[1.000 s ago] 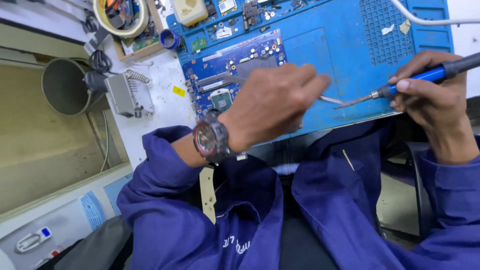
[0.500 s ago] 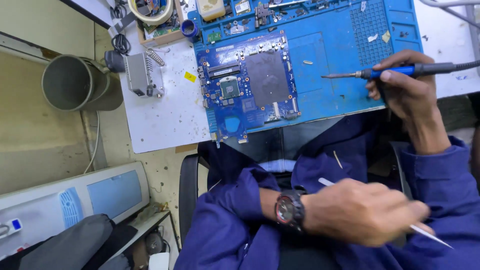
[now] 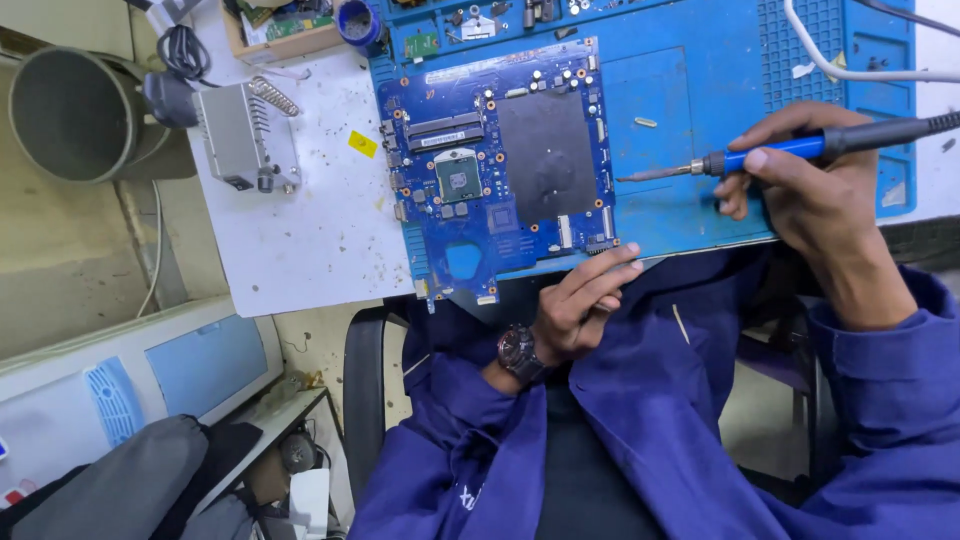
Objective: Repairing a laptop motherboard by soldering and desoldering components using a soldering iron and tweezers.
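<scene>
A blue circuit board point(image 3: 500, 170) with a dark square shield and a small chip lies on a blue work mat point(image 3: 680, 90). My left hand point(image 3: 585, 300), with a wristwatch point(image 3: 520, 352) on it, rests its fingertips on the board's near edge and holds nothing that I can see. My right hand point(image 3: 810, 200) grips a soldering iron point(image 3: 790, 150) by its blue handle. The iron's tip points left and hovers over the mat, just right of the board and apart from it.
A small grey metal box point(image 3: 245, 135) with a coiled spring sits on the white tabletop point(image 3: 310, 240), left of the board. A grey round bin point(image 3: 80, 110) stands at the far left. A tray of parts point(image 3: 290, 25) and a white cable point(image 3: 850, 70) lie at the back.
My left hand has risen from my lap to the board's near edge, and the thin white rod it held is gone from view. The right hand still holds the iron.
</scene>
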